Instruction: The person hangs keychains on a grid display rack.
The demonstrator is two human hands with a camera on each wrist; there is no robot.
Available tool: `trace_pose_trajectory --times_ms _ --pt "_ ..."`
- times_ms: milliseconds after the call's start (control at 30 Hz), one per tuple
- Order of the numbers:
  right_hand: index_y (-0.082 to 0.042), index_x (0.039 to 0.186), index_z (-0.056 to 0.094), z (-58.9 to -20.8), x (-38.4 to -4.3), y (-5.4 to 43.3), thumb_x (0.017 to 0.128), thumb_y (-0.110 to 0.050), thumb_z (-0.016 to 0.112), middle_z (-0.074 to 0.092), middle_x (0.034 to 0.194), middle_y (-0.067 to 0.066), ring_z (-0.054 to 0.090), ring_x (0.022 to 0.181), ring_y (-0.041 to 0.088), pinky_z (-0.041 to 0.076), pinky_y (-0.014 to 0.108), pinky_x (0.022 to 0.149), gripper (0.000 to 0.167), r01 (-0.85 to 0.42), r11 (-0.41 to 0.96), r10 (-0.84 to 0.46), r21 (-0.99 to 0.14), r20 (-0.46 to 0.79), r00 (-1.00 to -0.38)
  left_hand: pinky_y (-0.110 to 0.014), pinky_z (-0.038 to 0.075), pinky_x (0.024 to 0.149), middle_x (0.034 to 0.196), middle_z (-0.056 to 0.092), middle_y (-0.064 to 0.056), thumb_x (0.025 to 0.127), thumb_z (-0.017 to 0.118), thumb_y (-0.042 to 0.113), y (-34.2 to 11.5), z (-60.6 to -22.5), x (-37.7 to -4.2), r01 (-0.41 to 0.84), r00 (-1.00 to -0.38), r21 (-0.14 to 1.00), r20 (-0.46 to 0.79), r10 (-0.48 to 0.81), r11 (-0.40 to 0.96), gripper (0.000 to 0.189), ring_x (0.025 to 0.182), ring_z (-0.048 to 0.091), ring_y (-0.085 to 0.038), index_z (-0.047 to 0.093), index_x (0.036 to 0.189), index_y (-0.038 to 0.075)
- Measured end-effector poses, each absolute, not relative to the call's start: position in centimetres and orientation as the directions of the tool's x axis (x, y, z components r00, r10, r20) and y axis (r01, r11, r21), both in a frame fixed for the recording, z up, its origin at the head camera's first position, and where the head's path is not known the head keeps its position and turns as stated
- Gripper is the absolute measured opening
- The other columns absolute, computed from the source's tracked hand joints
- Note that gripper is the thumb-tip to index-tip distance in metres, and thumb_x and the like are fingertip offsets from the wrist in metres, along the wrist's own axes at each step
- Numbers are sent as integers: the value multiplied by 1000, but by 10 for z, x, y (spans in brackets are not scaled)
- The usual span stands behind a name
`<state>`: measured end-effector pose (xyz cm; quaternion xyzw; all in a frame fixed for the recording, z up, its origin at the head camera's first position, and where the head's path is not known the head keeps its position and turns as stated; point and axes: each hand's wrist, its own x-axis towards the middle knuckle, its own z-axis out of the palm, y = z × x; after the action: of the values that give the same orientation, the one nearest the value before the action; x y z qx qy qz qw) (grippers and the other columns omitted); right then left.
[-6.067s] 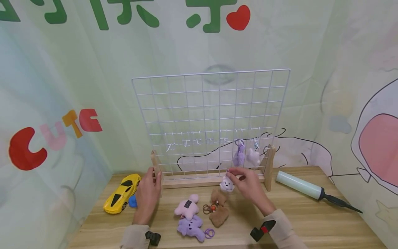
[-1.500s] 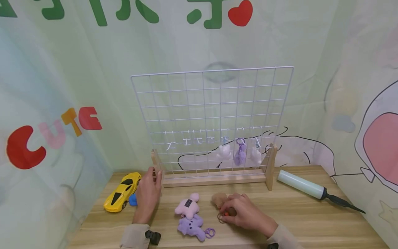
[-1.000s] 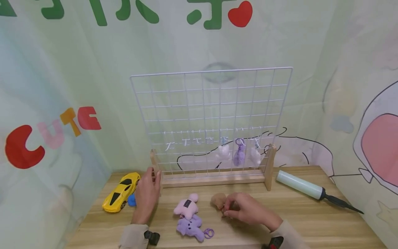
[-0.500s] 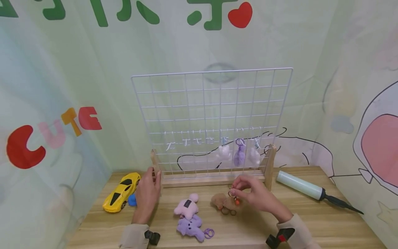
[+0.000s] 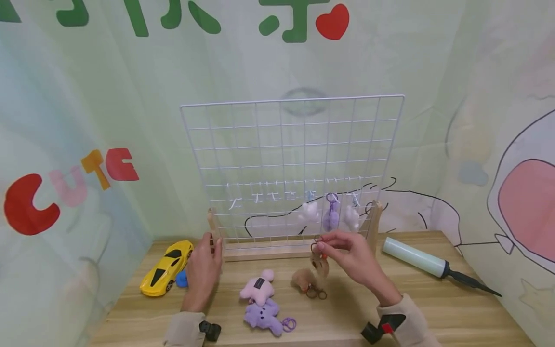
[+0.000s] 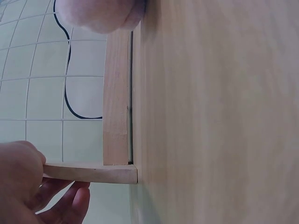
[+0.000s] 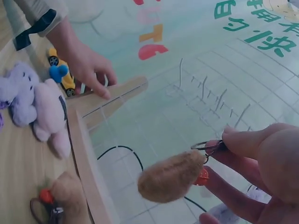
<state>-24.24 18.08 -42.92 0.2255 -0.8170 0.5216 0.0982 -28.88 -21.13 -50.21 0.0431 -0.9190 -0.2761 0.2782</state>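
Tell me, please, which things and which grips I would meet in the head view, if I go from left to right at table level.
Car → left grip → pink plush → lying brown plush → right grip → pump.

Pale green cloth wall (image 5: pixel 160 96): word "CUTE" in red C (image 5: pixel 15 205), pink U (image 5: pixel 68 198), orange T (image 5: pixel 100 174), red E (image 5: pixel 113 166). Up top, fat green Chinese characters (image 5: pixel 299 24), cut off by edge in head view; 的快 shows in right wrist view. Red heart (image 5: pixel 333 22) beside them. Black tag (image 5: pixel 259 283) on soft pink toy (image 5: pixel 250 292): too small to read.
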Motion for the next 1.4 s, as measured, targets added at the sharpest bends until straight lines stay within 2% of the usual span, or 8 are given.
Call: trace_pose_trajectory --times_ms 200,433,567,833,1100,1267,1400 --pt "-13 116 80 -420 -239 170 103 -26 77 85 106 3 82 96 15 63 27 91 19 -430 299 -209 -852 381 -901 -56 62 73 101 74 -21 111 64 29 -211 -502 -288 80 -839 528 494 -229 845 30 88 73 -39 63 122 1" --pt "-8 118 76 -418 -241 154 105 -20 73 84 104 8 82 94 18 67 32 86 17 -450 175 -197 -876 416 -888 -56 62 74 102 74 -21 112 63 29 -211 -501 -288 87 -838 531 497 -227 843 29 89 73 -39 63 119 2" --pt "-10 118 77 -418 -242 144 105 -21 74 84 104 7 81 95 16 66 30 85 17 -452 148 -174 -880 426 -888 -57 62 74 103 75 -22 111 64 29 -212 -502 -288 90 -833 534 504 -231 840 28 89 74 -40 63 119 2" --pt "-5 117 80 -411 -244 122 102 -22 78 85 106 9 82 96 13 64 25 88 23 -448 87 -56 -890 444 -894 -57 62 75 103 75 -22 111 64 29 -214 -502 -286 85 -832 535 503 -236 840 29 89 74 -39 63 120 1" --pt "-10 114 83 -394 -256 101 102 -27 78 85 104 9 83 99 18 65 27 88 22 -526 40 32 -850 527 -849 -56 62 73 102 75 -22 111 64 29 -214 -502 -286 85 -831 538 503 -238 839 28 88 74 -39 63 120 2" --pt "-15 112 84 -388 -263 91 100 -33 80 85 102 4 83 99 18 65 27 87 22 -510 30 82 -860 510 -856 -55 63 72 102 75 -22 110 65 28 -212 -501 -286 90 -831 538 504 -235 838 28 86 74 -38 63 120 2" --pt "-15 111 85 -384 -269 86 99 -35 81 85 101 4 83 96 18 65 27 85 23 -503 18 115 -864 501 -858 -54 62 71 100 75 -21 111 64 30 -211 -500 -286 90 -830 534 507 -233 841 29 84 73 -38 63 120 2"
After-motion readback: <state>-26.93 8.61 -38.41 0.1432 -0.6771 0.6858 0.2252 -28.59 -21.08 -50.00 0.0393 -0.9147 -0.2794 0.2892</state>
